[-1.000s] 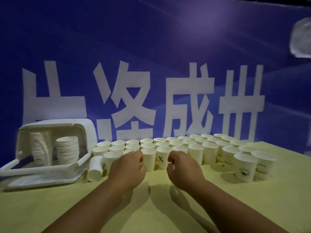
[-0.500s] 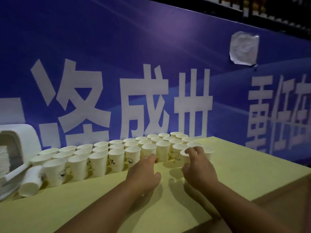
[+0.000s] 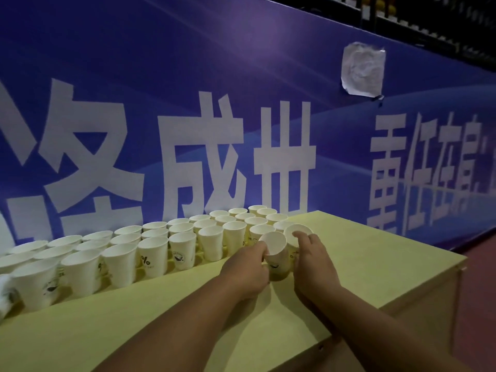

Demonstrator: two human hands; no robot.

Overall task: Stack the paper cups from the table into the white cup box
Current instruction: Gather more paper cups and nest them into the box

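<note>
Head view, one entry per item.

- Left hand (image 3: pixel 245 267): half a sec ago empty over the table (image 3: pixel 375 269); now its fingers (image 3: pixel 261 249) pinch the rim of the tilted cup (image 3: pixel 273 251), front row, near the right end.
- Right hand (image 3: pixel 312 260): as before on the end cup (image 3: pixel 298 230), fingers hooked over its rim.
- Meaning: prob. the pick-up stage, two cups about to be nested; nothing stacked from this pair yet.
- White cup box: swung out of frame w/ the head turn; it was off to the left, so the carry runs the whole row.
- Cup rows (image 3: pixel 153 253): approx. three deep, upright, packed rim to rim; neighbours touch the tilted cup and could tip.
- Banner (image 3: pixel 161 76): blue, white characters, right behind the rows.
- Paper sheet (image 3: pixel 362 68): crumpled, stuck on the banner.
</note>
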